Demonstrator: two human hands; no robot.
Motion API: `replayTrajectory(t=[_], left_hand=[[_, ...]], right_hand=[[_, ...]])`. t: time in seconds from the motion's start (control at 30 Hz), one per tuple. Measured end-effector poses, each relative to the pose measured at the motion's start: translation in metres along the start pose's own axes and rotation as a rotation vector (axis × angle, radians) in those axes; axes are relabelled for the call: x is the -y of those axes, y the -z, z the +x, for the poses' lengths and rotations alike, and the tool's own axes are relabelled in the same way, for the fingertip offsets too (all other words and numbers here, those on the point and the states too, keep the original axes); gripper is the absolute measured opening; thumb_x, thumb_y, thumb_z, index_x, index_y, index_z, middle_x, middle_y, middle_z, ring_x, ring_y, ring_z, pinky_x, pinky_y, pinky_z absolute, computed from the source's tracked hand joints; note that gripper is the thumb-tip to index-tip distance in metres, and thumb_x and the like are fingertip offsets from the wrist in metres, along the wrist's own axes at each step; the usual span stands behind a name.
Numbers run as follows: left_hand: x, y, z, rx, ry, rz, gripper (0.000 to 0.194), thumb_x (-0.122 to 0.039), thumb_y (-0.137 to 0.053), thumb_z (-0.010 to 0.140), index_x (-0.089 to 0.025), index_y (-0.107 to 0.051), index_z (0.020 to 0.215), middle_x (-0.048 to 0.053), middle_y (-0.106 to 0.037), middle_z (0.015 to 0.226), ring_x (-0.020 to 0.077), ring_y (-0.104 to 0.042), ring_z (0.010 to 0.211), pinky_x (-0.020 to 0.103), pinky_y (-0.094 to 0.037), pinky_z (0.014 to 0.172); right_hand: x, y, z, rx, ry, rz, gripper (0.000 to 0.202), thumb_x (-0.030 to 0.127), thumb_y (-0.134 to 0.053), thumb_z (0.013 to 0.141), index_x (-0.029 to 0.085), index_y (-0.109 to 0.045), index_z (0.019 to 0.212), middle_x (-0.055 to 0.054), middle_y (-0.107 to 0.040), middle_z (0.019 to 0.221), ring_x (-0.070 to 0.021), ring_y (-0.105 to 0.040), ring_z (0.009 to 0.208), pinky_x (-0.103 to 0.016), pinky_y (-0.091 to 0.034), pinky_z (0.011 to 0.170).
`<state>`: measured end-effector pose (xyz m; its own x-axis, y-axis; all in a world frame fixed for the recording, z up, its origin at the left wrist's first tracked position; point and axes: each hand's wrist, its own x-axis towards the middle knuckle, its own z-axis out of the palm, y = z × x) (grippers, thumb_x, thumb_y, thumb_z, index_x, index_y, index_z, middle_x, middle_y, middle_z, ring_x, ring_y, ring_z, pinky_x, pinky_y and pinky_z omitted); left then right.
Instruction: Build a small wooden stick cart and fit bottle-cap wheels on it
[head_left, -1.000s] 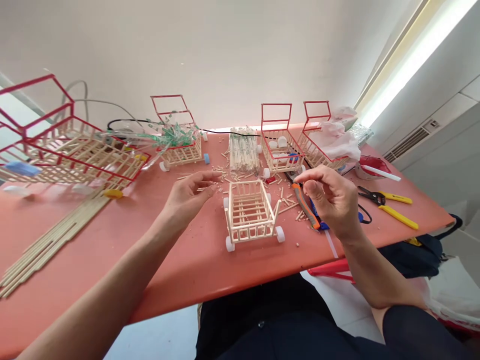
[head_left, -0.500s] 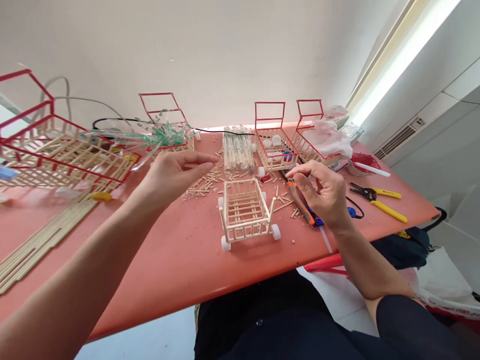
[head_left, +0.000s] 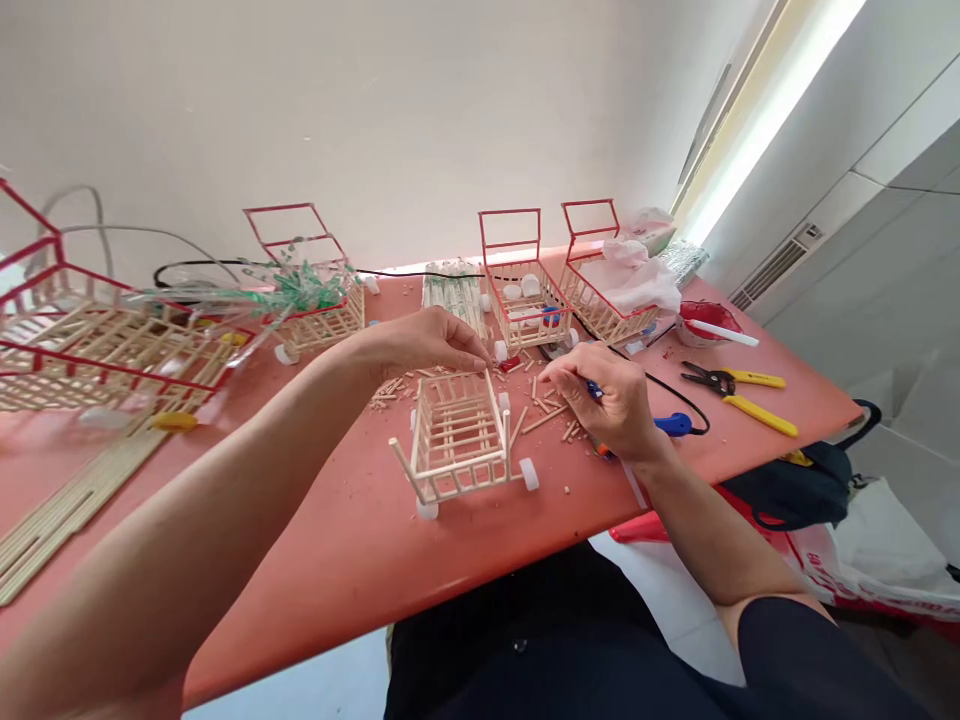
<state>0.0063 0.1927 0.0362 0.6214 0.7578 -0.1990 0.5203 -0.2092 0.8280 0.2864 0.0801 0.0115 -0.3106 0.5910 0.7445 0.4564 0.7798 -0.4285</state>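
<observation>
In the middle of the table stands a small cart of pale wooden sticks (head_left: pixel 459 482) with white wheels, one front post slanting outward. My left hand (head_left: pixel 439 342) reaches over its far side. Thumb and fingers are pinched at the far right corner of the cart; anything between the tips is too small to make out. To the right of the cart my right hand (head_left: pixel 606 398) is curled closed above the table, its contents hidden. Beneath and behind it show parts of a blue tool (head_left: pixel 673 425) with a black cord, and a bit of orange handle.
Finished-looking carts with red rims (head_left: pixel 525 325) line the back, one with green-tipped sticks in it. Cut stick pieces (head_left: pixel 544 418) lie around. Yellow-handled pliers (head_left: pixel 757 413) and a red-stained cup (head_left: pixel 709 325) are at right, long sticks (head_left: pixel 82 505) at left.
My left hand has moved right to the cart's far corner. My right hand has lowered slightly and now covers more of the orange-handled pliers. The view has shifted to the right.
</observation>
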Motion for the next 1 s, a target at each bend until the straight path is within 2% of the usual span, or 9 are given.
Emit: replayTrajectory(t=[0.13, 0.27, 0.4, 0.53, 0.67, 0.73, 0.83, 0.93, 1.0], left_hand=[[-0.004, -0.003, -0.002, -0.032, 0.045, -0.015, 0.027, -0.051, -0.092, 0.069, -0.028, -0.089, 0.083, 0.005, -0.088, 0.096, 0.0256, -0.080, 0.097, 0.038, -0.060, 0.089], [-0.004, -0.009, -0.005, -0.113, 0.006, -0.011, 0.022, -0.047, -0.087, 0.070, -0.027, -0.088, 0.081, 0.005, -0.086, 0.087, 0.0230, -0.077, 0.087, 0.036, -0.059, 0.081], [-0.004, -0.014, -0.010, -0.247, -0.070, -0.041, 0.017, -0.041, -0.087, 0.072, -0.027, -0.086, 0.081, 0.005, -0.085, 0.087, 0.0237, -0.077, 0.085, 0.036, -0.062, 0.080], [-0.005, -0.012, -0.018, -0.425, -0.044, -0.042, 0.007, -0.030, -0.086, 0.077, -0.026, -0.087, 0.082, 0.004, -0.083, 0.083, 0.0221, -0.076, 0.083, 0.035, -0.061, 0.079], [-0.002, 0.002, -0.037, -0.691, 0.035, -0.073, 0.005, -0.020, -0.080, 0.084, -0.019, -0.085, 0.085, 0.002, -0.077, 0.077, 0.0146, -0.066, 0.072, 0.031, -0.056, 0.075], [0.003, 0.008, -0.050, -0.804, 0.070, -0.079, 0.006, -0.019, -0.077, 0.088, -0.016, -0.082, 0.087, 0.000, -0.073, 0.075, 0.0115, -0.060, 0.069, 0.029, -0.053, 0.074], [0.014, 0.012, -0.071, -0.889, 0.108, -0.051, 0.010, -0.021, -0.074, 0.091, -0.016, -0.076, 0.082, -0.003, -0.065, 0.067, 0.0098, -0.054, 0.064, 0.026, -0.048, 0.069], [0.028, 0.008, -0.086, -0.934, 0.134, 0.005, 0.023, -0.024, -0.073, 0.090, -0.019, -0.068, 0.068, -0.004, -0.059, 0.058, 0.0101, -0.048, 0.059, 0.027, -0.042, 0.064], [0.034, 0.004, -0.091, -0.948, 0.139, 0.040, 0.024, -0.026, -0.073, 0.087, -0.020, -0.068, 0.064, -0.004, -0.059, 0.058, 0.0113, -0.049, 0.060, 0.028, -0.042, 0.064]], right_hand=[[0.004, 0.002, -0.001, 0.005, 0.034, -0.009, 0.028, 0.030, -0.063, 0.118, 0.023, -0.076, 0.094, -0.001, -0.080, 0.083, -0.0168, -0.072, 0.077, -0.034, -0.050, 0.083], [0.003, 0.002, -0.002, 0.010, 0.058, -0.016, 0.028, 0.030, -0.063, 0.118, 0.024, -0.075, 0.093, -0.001, -0.082, 0.084, -0.0167, -0.071, 0.076, -0.035, -0.050, 0.083], [0.003, 0.002, -0.003, 0.006, 0.051, -0.030, 0.029, 0.030, -0.063, 0.118, 0.023, -0.074, 0.092, 0.000, -0.081, 0.083, -0.0165, -0.071, 0.076, -0.035, -0.050, 0.083], [0.003, 0.003, -0.003, -0.014, 0.059, 0.001, 0.028, 0.032, -0.063, 0.118, 0.023, -0.075, 0.095, -0.001, -0.081, 0.084, -0.0166, -0.073, 0.078, -0.035, -0.051, 0.083], [0.004, 0.006, -0.005, -0.043, 0.081, 0.054, 0.029, 0.043, -0.063, 0.118, 0.024, -0.080, 0.105, -0.003, -0.086, 0.095, -0.0188, -0.077, 0.083, -0.037, -0.053, 0.087], [0.004, 0.007, -0.005, -0.037, 0.070, 0.059, 0.035, 0.051, -0.062, 0.118, 0.025, -0.083, 0.105, -0.003, -0.084, 0.092, -0.0200, -0.075, 0.081, -0.039, -0.053, 0.086], [0.003, 0.007, -0.006, -0.029, 0.057, 0.067, 0.041, 0.059, -0.063, 0.115, 0.025, -0.085, 0.104, -0.003, -0.080, 0.083, -0.0204, -0.072, 0.076, -0.041, -0.053, 0.086], [0.000, 0.006, -0.005, -0.043, 0.042, 0.069, 0.047, 0.065, -0.062, 0.114, 0.025, -0.085, 0.102, -0.003, -0.079, 0.081, -0.0213, -0.072, 0.076, -0.041, -0.054, 0.086], [-0.003, 0.005, -0.005, -0.058, 0.024, 0.057, 0.052, 0.069, -0.061, 0.113, 0.025, -0.086, 0.101, -0.004, -0.079, 0.080, -0.0221, -0.073, 0.076, -0.041, -0.054, 0.085]])
